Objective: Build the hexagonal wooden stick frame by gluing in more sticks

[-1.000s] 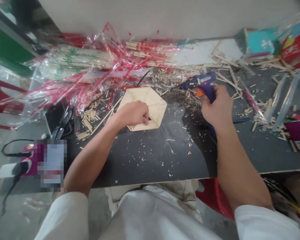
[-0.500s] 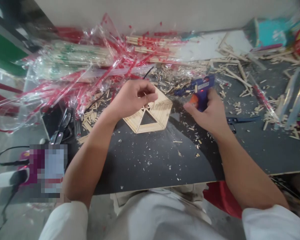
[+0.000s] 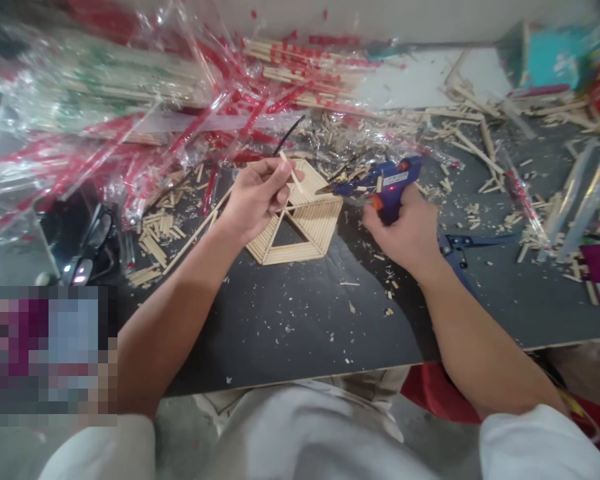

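Observation:
Pinched in the fingers of my left hand [image 3: 263, 197] is a short wooden stick [image 3: 291, 171], tilted above the table. Below it lies a hexagonal panel [image 3: 325, 230] made of rows of thin pale sticks, with a triangular opening showing the dark tabletop. The left hand covers part of the panel's left side. My right hand [image 3: 407, 233] is wrapped round the handle of a blue hot glue gun [image 3: 393, 183] with an orange trigger. The gun's nozzle points left, close to the panel's right edge. Blue-handled cutters [image 3: 463, 247] lie beside my right wrist.
Plastic-wrapped bundles of sticks [image 3: 115, 93] fill the back left. Cut stick pieces [image 3: 157, 233] lie left of the panel, with more offcuts scattered at right. Eyeglasses [image 3: 93, 237] rest at the left. Clear glue sticks [image 3: 577, 200] lie at the right. The table's front edge is near my body.
My left hand has turned and shifted slightly left, bringing the short stick into view. The glue gun has come round so its nozzle shows by the panel. The camera view has shifted a little.

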Tool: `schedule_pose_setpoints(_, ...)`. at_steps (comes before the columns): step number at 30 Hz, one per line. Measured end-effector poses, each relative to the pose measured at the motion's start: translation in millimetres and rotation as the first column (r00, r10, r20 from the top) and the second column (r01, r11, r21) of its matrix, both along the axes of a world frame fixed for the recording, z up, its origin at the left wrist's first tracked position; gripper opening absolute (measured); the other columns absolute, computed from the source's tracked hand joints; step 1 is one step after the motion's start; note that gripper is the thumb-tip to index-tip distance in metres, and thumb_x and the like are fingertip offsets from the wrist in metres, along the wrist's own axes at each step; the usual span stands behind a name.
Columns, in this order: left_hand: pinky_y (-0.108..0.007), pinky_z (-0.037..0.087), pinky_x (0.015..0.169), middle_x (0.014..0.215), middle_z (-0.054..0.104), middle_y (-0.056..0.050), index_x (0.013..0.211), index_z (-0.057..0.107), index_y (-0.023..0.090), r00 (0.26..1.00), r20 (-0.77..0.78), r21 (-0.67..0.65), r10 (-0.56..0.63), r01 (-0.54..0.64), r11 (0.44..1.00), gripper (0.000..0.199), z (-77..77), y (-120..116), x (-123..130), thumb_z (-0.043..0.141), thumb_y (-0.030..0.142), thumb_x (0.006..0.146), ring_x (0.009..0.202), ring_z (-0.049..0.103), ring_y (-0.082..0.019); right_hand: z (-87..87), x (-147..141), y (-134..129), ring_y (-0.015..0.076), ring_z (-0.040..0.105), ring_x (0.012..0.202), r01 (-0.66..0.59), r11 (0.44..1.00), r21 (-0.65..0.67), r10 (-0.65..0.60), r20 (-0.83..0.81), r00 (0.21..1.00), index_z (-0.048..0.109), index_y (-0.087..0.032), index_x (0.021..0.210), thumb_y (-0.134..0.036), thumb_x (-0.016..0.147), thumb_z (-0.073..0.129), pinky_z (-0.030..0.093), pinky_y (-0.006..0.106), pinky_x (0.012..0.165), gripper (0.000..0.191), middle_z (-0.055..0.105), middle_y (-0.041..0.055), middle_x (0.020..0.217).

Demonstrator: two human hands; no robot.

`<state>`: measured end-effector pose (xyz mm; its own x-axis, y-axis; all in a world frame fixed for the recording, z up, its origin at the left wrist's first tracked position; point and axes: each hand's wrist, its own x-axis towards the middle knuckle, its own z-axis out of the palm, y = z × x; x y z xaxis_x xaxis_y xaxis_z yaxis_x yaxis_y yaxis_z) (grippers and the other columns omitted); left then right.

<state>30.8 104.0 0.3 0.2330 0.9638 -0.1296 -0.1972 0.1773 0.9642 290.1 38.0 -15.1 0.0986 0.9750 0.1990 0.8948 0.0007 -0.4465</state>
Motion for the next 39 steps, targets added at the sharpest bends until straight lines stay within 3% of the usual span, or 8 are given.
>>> schedule_pose_setpoints(6,-0.013,0.037,0.046,0.081,0.07,0.002,0.089,0.06,0.017,1.0,-0.012,-0.023,-0.026,0.026,0.999,0.025,3.4,0.4,-0.4,0.077,0.031,0.1,0.054,0.054,0.0,-3.0,-7.7,-1.2,0.0336,0.071,0.076,-0.007,0.999,-0.038,0.007,0.0,1.0,0.059,-0.023,0.118,-0.049,0.09,0.063,0.057,0.049,0.076,0.038,0.07,0.0105,0.081)
schedule_pose_setpoints(13,-0.016,0.034,0.045,0.08,0.069,0.002,0.088,0.06,0.017,0.998,-0.054,0.032,-0.016,0.018,0.999,0.029,-0.3,0.7,-1.3,0.076,0.037,0.101,0.053,0.052,-0.001,-6.4,-8.2,-4.0,0.0344,0.071,0.077,-0.035,0.999,-0.027,0.034,-0.031,0.999,0.057,-0.024,0.126,-0.054,0.094,0.061,0.057,0.048,0.074,0.044,0.071,0.012,0.085)
schedule_pose_setpoints(27,-0.014,0.038,0.047,0.084,0.072,0.001,0.092,0.06,0.018,0.999,-0.037,0.011,-0.01,0.01,1.0,0.028,-2.7,-1.6,-1.6,0.078,0.038,0.099,0.054,0.053,-0.001,-5.4,-5.3,-3.7,0.035,0.071,0.077,-0.066,0.996,-0.057,0.062,-0.058,0.996,0.055,-0.023,0.133,-0.053,0.094,0.058,0.057,0.05,0.075,0.049,0.071,0.013,0.087)
schedule_pose_setpoints(32,-0.017,0.034,0.046,0.081,0.07,0.002,0.089,0.058,0.018,0.999,-0.041,0.049,-0.028,0.03,0.998,0.03,-3.4,-0.5,-2.1,0.078,0.039,0.099,0.052,0.051,-0.001,-2.8,-5.2,-3.9,0.0363,0.071,0.077,-0.062,0.995,-0.074,0.059,-0.037,0.998,0.058,-0.021,0.131,-0.053,0.094,0.059,0.057,0.052,0.077,0.049,0.071,0.0145,0.087)
schedule_pose_setpoints(39,-0.014,0.031,0.044,0.08,0.069,0.003,0.088,0.059,0.017,0.995,0.092,-0.015,-0.047,0.048,0.999,0.028,-2.6,0.1,-2.4,0.08,0.032,0.097,0.051,0.048,0.001,-5.8,-3.9,-1.9,0.0353,0.071,0.076,-0.038,0.997,-0.062,0.039,0.018,0.999,0.06,-0.019,0.127,-0.053,0.092,0.059,0.057,0.049,0.074,0.048,0.071,0.0149,0.087)
